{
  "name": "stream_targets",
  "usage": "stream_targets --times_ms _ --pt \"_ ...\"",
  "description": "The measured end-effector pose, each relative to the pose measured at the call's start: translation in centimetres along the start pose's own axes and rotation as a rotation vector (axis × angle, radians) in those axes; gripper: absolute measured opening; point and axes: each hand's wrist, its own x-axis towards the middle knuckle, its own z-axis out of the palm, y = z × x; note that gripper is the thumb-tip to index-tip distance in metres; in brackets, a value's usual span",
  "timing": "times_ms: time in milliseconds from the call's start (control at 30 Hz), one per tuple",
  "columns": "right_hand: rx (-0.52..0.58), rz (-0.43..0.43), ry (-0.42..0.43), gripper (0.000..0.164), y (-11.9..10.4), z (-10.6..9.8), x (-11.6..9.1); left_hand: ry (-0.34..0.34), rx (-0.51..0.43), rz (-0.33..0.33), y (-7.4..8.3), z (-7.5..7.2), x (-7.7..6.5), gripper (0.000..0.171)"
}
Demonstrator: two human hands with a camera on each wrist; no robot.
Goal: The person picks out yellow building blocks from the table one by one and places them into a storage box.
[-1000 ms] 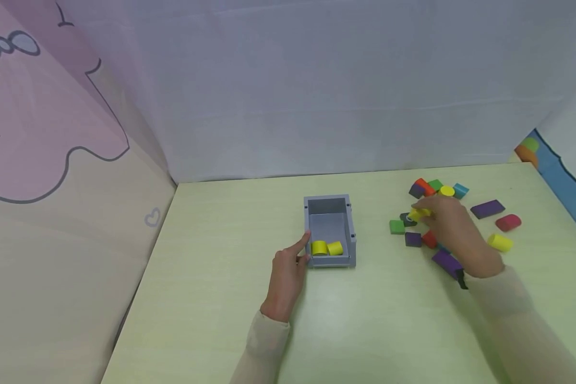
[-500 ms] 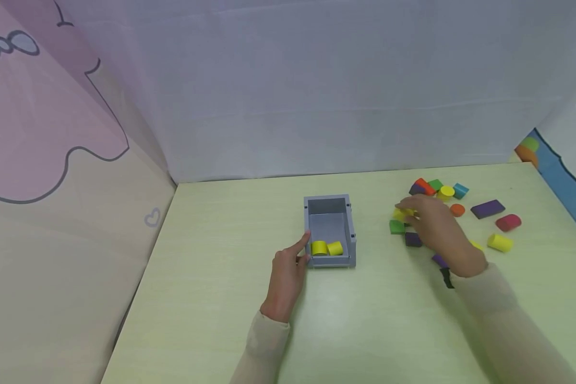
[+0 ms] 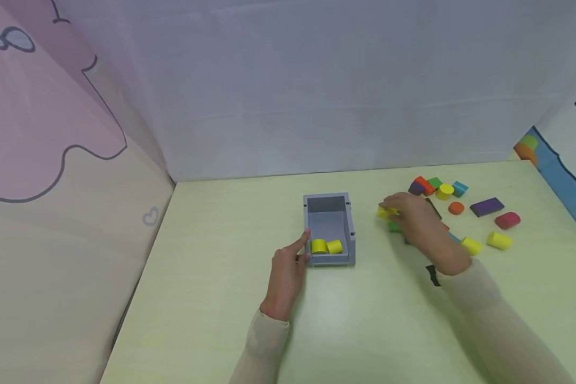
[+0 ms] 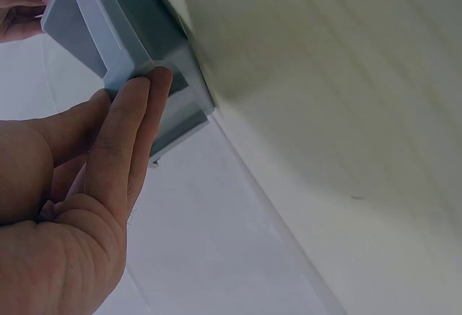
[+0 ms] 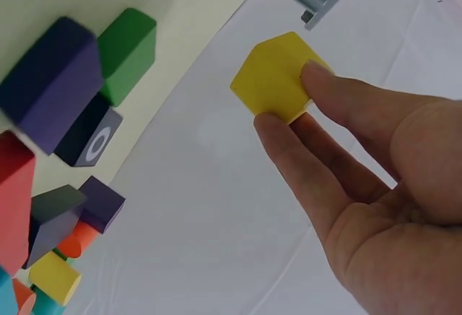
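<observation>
My right hand [image 3: 415, 221] pinches a small yellow block [image 5: 268, 76] with angled sides between thumb and fingertips. It holds the block above the table, between the spread of toy blocks and a grey open-topped box [image 3: 326, 196]. Thumb and fingers of my left hand [image 3: 286, 277] grip the box at its near left corner, as the left wrist view shows closely. Inside the box, at the near end, lie two yellow cylinders, a left one [image 3: 319, 246] and a right one [image 3: 335, 247]. Under the right hand a green block [image 3: 394, 227] shows partly.
Several coloured blocks lie on the right of the table [image 3: 211, 277], among them a purple slab [image 3: 487, 207], a dark red block [image 3: 508, 220], an orange piece [image 3: 456, 208] and a yellow cylinder [image 3: 500, 240]. A pale cloth backdrop [image 3: 317, 96] hangs behind the table.
My right hand has moved left from the scattered blocks toward the box, carrying the yellow block and uncovering blocks behind it. The left hand stays at the box.
</observation>
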Motion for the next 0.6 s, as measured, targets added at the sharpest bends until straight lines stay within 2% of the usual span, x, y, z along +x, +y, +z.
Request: stream_targets --times_ms 267,600 --pt "0.002 -0.026 -0.016 0.036 -1.3 0.7 0.5 -0.012 0.005 -0.015 -0.1 0.0 0.0 0.057" --pt "0.015 -0.058 -0.023 0.035 -2.7 1.1 0.9 -0.001 0.010 -0.003 0.0 0.1 0.0 0.056"
